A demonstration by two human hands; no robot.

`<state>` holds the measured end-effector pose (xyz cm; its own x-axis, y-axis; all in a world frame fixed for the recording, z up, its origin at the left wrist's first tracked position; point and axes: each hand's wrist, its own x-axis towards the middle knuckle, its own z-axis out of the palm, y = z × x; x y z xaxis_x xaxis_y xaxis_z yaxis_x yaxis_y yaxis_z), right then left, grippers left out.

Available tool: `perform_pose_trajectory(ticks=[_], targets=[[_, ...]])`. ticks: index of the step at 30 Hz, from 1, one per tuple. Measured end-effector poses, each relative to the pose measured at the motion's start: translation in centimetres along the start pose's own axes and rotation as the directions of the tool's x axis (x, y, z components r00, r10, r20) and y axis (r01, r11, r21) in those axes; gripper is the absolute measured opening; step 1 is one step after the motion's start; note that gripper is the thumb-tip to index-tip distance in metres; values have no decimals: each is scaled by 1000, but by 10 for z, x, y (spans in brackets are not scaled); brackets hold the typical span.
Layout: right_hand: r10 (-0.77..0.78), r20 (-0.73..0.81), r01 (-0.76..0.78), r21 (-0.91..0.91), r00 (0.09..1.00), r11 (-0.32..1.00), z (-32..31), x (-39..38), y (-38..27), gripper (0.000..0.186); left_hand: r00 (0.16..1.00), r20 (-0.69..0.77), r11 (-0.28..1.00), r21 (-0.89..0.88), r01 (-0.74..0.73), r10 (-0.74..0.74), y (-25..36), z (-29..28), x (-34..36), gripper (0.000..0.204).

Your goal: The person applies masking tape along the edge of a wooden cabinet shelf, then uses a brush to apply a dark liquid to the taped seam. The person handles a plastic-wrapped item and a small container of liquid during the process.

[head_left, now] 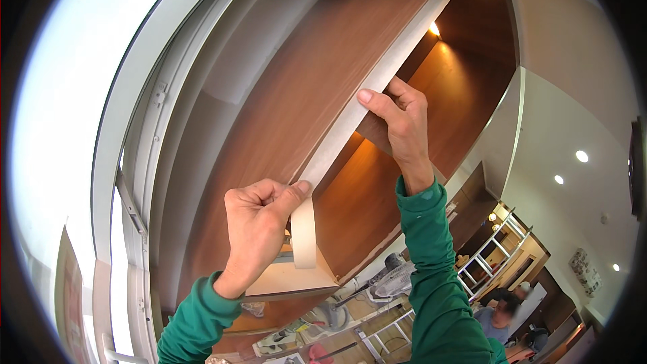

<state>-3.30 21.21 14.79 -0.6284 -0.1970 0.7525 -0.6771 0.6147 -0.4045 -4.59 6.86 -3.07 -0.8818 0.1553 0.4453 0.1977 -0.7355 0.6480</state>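
Note:
A long strip of pale masking tape (392,61) runs slantwise along the front edge of a brown wooden panel (296,94). At its lower end, my left hand (259,222) pinches the tape between thumb and fingers. A cream tail of the tape hangs in a curve below that hand. Higher up, my right hand (404,118) grips the taped edge, its thumb lying on the tape and its fingers curled behind, partly hidden. Close under the right hand shows a flat brown piece that I cannot make out.
Behind the edge is a wooden recess (445,87) with a small lamp (434,29). A window frame (128,94) stands at the left. Far below are a ladder (495,253), a fan-like grey object (391,280) and another person (499,313).

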Motion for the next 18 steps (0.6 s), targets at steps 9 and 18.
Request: perform_pose_trajectory(ticks=[9,18], targets=[[-4,9,4,-33,1000,999,-1,0,-1,29,1000,7,1000,8,-17,17,-3,-1,1,26],[-26,13,26,-20,1000,999,0,1,0,29,1000,15,1000,-3,-16,16,-2,-2,1,27]])
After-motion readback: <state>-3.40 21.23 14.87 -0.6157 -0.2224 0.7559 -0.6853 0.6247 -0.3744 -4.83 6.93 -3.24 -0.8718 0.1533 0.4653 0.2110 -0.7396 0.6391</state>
